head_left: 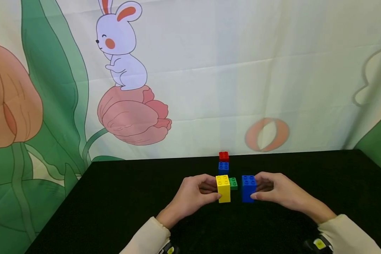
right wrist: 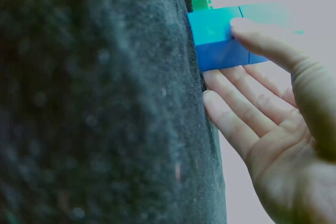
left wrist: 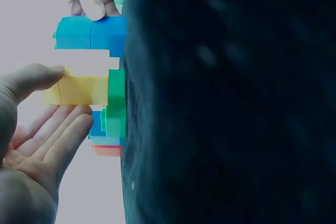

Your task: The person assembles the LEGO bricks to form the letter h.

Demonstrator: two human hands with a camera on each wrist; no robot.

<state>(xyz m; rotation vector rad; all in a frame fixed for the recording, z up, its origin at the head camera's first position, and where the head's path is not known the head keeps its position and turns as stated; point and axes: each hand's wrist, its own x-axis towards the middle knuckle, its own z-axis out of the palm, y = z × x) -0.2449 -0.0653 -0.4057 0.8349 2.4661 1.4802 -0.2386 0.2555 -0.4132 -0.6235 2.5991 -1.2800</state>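
Note:
My left hand (head_left: 195, 194) pinches a yellow stack (head_left: 224, 193) of two toy building bricks between thumb and fingers. Its bottom appears slightly above the tabletop in the left wrist view. A green brick (head_left: 233, 183) lies low behind it, partly hidden; I cannot tell whether the two touch. To the right, my right hand (head_left: 277, 190) grips an upright blue stack (right wrist: 220, 35) of two bricks, thumb on the near side and fingers behind. A gap separates the yellow and blue stacks. Farther back are another blue brick (head_left: 223, 167) and a red brick (head_left: 223, 156).
A black cloth (head_left: 120, 211) covers the table under the bricks. Behind its far edge hangs a pale curtain (head_left: 209, 88) printed with a rabbit and tulips. Both forearms wear light sleeves (head_left: 147, 236), with dark wrist devices (head_left: 319, 243) at the lower edge.

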